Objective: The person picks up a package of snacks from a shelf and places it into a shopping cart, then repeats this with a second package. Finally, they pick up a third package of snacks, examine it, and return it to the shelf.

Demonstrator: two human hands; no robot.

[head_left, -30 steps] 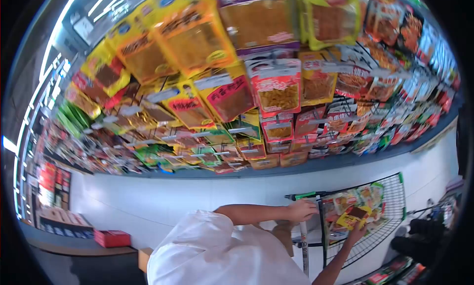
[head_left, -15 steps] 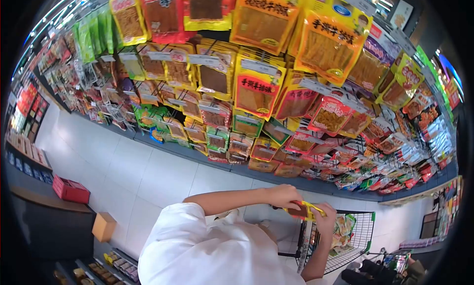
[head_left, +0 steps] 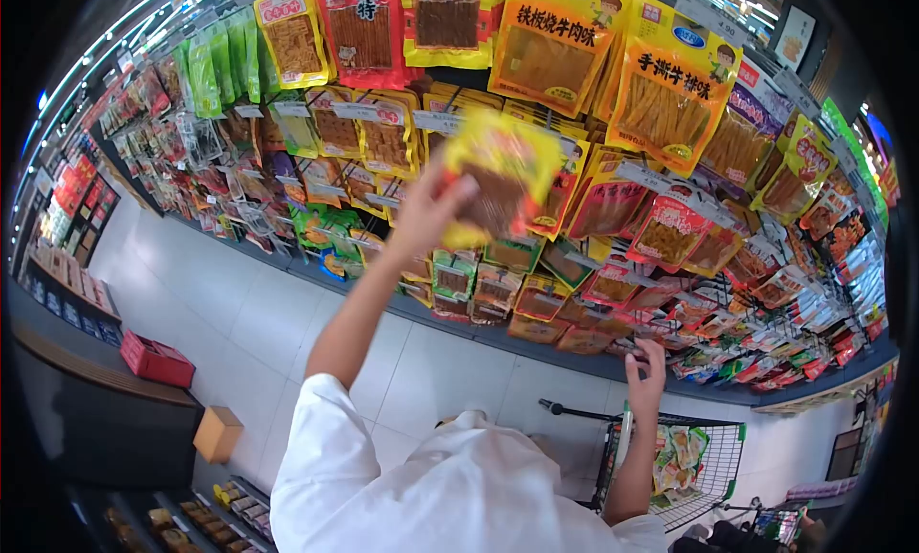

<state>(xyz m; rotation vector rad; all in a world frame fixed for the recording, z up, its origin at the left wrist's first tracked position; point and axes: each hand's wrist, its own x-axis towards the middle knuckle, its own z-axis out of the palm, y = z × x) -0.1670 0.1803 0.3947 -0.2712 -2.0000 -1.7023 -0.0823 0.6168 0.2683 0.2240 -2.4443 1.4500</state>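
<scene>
Hiding some hanging snacks (head_left: pixel 670 98): the yellow packet (head_left: pixel 505 175)

I read "铁板烧牛肉味" on the yellow packet (head_left: pixel 546 65) at one o'clock. At two, the orange-and-yellow packet (head_left: pixel 667 112) says "手撕牛排味".

Left grip (head_left: pixel 428 206) on yellow packet (head_left: pixel 505 166), details unclear

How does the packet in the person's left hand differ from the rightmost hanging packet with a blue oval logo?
The held packet is in the left hand, while no hand touches the hanging packet. The held packet's contents look dark brown; the hanging packet's, golden brown. The held packet's print is blurred; the hanging packet's black lettering is clear. Both have yellow packaging with the contents showing.
</scene>
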